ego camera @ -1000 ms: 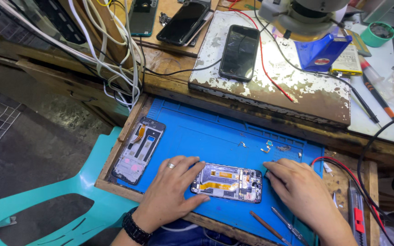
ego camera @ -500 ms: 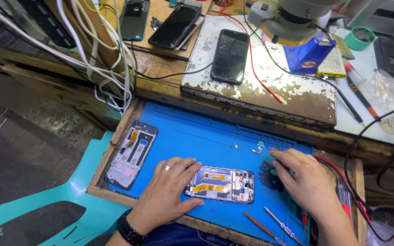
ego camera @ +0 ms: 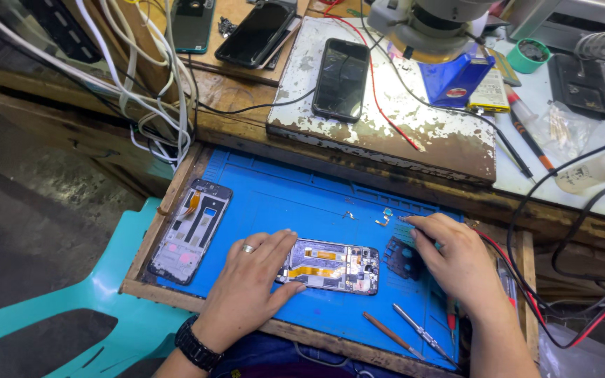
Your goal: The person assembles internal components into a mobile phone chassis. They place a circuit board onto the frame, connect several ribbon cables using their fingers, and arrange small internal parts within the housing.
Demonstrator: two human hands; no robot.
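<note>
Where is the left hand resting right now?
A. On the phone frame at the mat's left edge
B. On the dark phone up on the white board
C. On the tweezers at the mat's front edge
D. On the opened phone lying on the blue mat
D: the left hand lies on the blue mat with fingers and thumb against the opened phone, well clear of the phone frame.

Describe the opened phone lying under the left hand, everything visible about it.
The opened phone lies flat and lengthwise on the blue work mat, near the mat's front edge. Its back is off, showing a metallic inner frame, dark circuit boards, and orange-yellow flex ribbons running along its middle. The left hand rests on its left end, fingers touching the top edge and thumb at the lower edge. The right hand is clear of it, over a small dark part just beside the phone's right end.
</note>
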